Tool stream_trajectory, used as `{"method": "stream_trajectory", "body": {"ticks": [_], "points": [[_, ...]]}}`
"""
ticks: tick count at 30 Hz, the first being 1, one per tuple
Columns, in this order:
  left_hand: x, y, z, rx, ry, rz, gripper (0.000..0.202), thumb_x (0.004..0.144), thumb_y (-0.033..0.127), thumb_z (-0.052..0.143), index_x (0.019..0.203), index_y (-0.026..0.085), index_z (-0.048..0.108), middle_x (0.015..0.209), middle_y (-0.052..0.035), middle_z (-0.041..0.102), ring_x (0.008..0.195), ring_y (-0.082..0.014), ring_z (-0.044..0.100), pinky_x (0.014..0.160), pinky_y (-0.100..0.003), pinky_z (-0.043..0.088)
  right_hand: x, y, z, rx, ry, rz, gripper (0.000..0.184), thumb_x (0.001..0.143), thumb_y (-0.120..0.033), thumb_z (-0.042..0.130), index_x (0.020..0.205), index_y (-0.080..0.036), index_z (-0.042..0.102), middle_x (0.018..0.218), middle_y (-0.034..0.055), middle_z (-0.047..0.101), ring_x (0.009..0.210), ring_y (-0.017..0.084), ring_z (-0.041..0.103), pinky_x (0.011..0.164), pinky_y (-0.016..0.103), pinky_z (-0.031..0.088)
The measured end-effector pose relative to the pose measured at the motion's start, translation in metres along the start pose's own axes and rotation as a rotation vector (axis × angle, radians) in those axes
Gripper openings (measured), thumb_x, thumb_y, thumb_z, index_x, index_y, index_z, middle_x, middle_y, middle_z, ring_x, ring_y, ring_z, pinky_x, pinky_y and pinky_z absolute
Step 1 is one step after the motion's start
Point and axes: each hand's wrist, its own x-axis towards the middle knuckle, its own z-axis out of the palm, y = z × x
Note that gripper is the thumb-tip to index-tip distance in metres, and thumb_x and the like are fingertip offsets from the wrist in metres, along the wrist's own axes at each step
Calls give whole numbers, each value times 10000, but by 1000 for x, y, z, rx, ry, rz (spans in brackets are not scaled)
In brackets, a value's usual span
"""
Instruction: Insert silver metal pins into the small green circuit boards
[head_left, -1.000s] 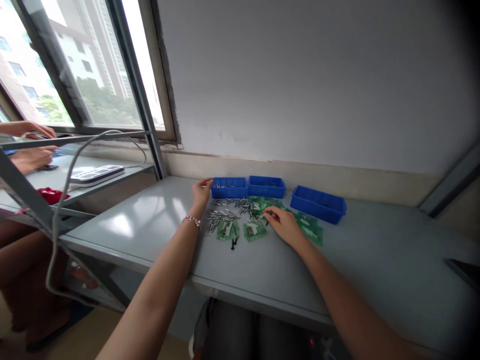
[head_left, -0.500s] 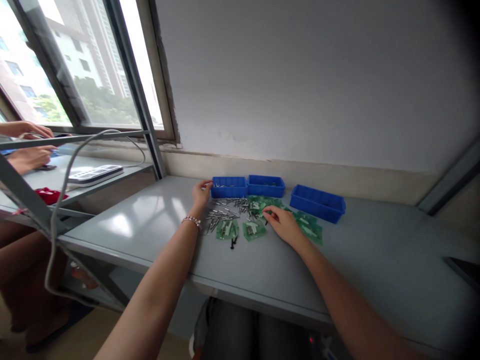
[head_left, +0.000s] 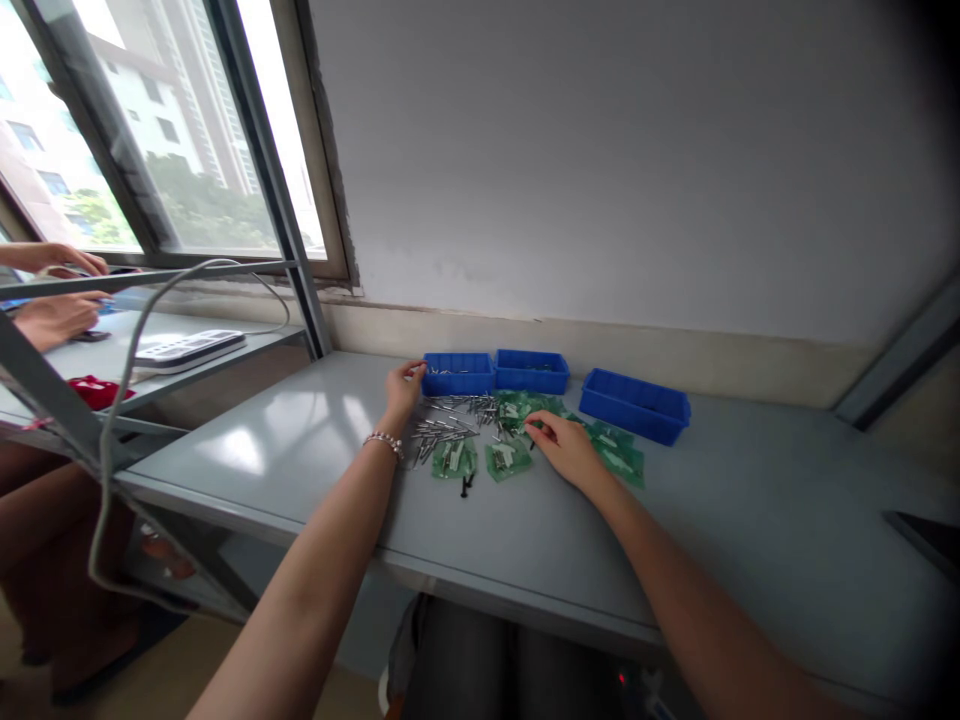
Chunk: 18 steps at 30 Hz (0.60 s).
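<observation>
My left hand (head_left: 403, 390) is closed at the left end of the leftmost blue bin (head_left: 459, 385), with its fingertips on the rim; small metal parts lie in that bin. My right hand (head_left: 562, 445) hovers low over green plastic packets, fingers pinched, and a small dark piece like a black screw (head_left: 532, 446) shows beneath the fingertips. Between the hands spreads a pile of silver metal pins (head_left: 444, 430). In front of it lie two filled green packets, one on the left (head_left: 454, 459) and one on the right (head_left: 508, 460). A few black screws (head_left: 466, 487) rest nearest me.
A second blue bin (head_left: 532, 372) and a third blue bin (head_left: 634, 406) stand along the wall. More green packets (head_left: 619, 455) lie right of my hand. At far left, another person's hands (head_left: 56, 300) are over a neighbouring table holding a white power strip (head_left: 191, 348). A grey cable (head_left: 112, 450) hangs there.
Almost nothing differs. Both of my hands stay in place, and the view has shifted very slightly.
</observation>
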Motion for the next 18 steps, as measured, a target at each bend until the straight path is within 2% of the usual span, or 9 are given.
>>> {"method": "stream_trajectory", "body": {"ticks": [6,9,11,16,18], "points": [[0,11,-3,100,4,65,305,778,335,503,957,136,649,740,-52,592,619,-146,525,637,-262,400,0,-1,0,-2,-6,8,205,807,-295,433,862,-195,603,577,-6,559,528,148,516,525,231,347],[-2,22,-3,163,-42,141,285,780,328,506,945,139,641,775,-57,597,679,-158,529,682,-272,399,0,-1,0,-5,-9,10,201,809,-291,435,861,-195,604,578,-6,563,527,147,518,522,231,344],[-5,29,-1,203,-130,203,257,771,312,523,923,144,645,785,-57,604,718,-163,534,706,-272,394,0,-1,0,-6,-10,9,200,809,-290,437,861,-195,604,587,-3,568,535,149,525,525,231,346],[-15,40,3,295,-512,336,118,673,236,629,760,170,674,708,-25,624,674,-152,543,651,-242,388,0,-2,-1,-10,-6,7,202,809,-290,436,862,-196,607,586,0,570,534,151,524,519,232,342],[-17,41,3,333,-626,352,92,643,204,644,724,172,676,696,-22,630,674,-153,547,632,-235,385,0,-3,-1,-13,-4,8,195,804,-285,443,855,-195,609,567,-5,558,523,150,515,516,232,338]]}}
